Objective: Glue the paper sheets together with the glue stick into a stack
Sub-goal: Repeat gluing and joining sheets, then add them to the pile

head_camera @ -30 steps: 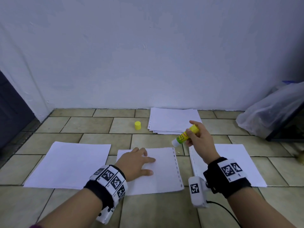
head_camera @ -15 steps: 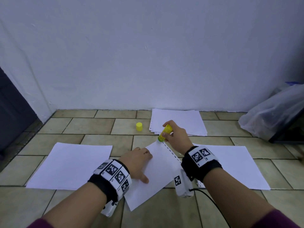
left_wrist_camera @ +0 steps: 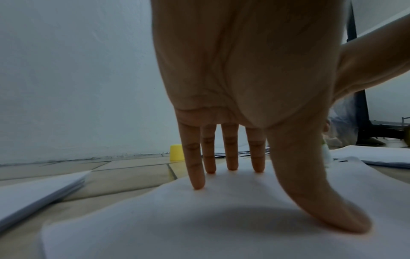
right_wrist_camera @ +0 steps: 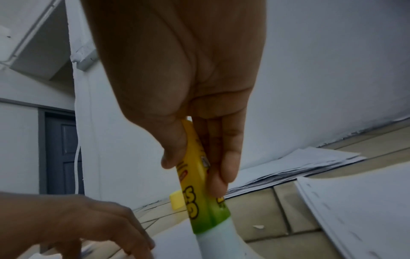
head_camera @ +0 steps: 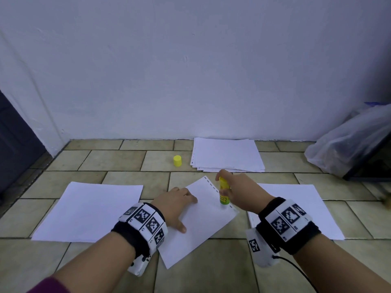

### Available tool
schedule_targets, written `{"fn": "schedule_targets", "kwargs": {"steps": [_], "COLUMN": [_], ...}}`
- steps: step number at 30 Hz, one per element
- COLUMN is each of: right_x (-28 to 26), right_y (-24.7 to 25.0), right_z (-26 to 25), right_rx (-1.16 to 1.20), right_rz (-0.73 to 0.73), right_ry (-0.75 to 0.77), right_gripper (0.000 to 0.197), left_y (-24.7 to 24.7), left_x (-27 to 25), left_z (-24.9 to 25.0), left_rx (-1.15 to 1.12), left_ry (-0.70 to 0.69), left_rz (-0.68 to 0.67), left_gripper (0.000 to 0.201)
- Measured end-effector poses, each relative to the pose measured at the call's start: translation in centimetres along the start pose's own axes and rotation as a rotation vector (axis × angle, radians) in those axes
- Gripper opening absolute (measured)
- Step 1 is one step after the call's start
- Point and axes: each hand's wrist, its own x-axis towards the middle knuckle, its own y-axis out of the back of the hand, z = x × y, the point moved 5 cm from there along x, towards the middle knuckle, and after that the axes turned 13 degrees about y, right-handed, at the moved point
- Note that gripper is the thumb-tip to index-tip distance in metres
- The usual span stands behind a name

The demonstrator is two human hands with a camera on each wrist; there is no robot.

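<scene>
A white sheet (head_camera: pixel 201 225) with a dashed right margin lies skewed on the tiled floor in front of me. My left hand (head_camera: pixel 175 205) presses flat on its left part, fingers (left_wrist_camera: pixel 230 154) straight on the sheet (left_wrist_camera: pixel 199 219). My right hand (head_camera: pixel 234 191) grips the yellow-green glue stick (head_camera: pixel 223 193) upright, its white tip down on the sheet's right margin. In the right wrist view thumb and fingers pinch the glue stick (right_wrist_camera: pixel 199 189). The yellow cap (head_camera: pixel 177 160) stands alone on a tile farther back.
A pile of white sheets (head_camera: pixel 227 155) lies against the wall. Another pile of paper (head_camera: pixel 88 210) lies at left, and one more sheet (head_camera: pixel 296 208) at right under my right wrist. A clear plastic bag (head_camera: pixel 349 142) sits at far right, a dark door (head_camera: pixel 14 144) at left.
The middle sheet has turned clockwise under my left hand. My right hand came down from mid-air to the sheet's top corner, then drew the glue stick along the dashed margin toward me.
</scene>
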Motion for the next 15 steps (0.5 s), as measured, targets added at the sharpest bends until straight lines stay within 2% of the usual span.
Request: {"fn": "schedule_targets", "kwargs": {"steps": [5, 7, 11, 15], "right_x": [-1.4, -1.5, -1.4, -0.7], "right_y": [0.6, 1.3, 3.0, 2.9], "right_z": [0.8, 1.7, 3.7, 3.9], "right_rx": [0.033, 0.214, 0.468, 0.57], "right_rz": [-0.035, 0.058, 0.354, 0.461], "right_ry": [-0.031, -0.069, -0.156, -0.169], "right_gripper": [0.027, 0.022, 0.016, 0.017], "left_y": [-0.1, 0.0, 0.0, -0.8], "left_x": [0.0, -0.1, -0.7, -0.6], "left_z": [0.0, 0.1, 0.1, 0.0], "left_rx": [0.028, 0.029, 0.044, -0.013], "left_ry": [0.002, 0.031, 0.06, 0.043], "left_rz": [-0.021, -0.006, 0.091, 0.084], "left_gripper": [0.084, 0.08, 0.074, 0.074]}}
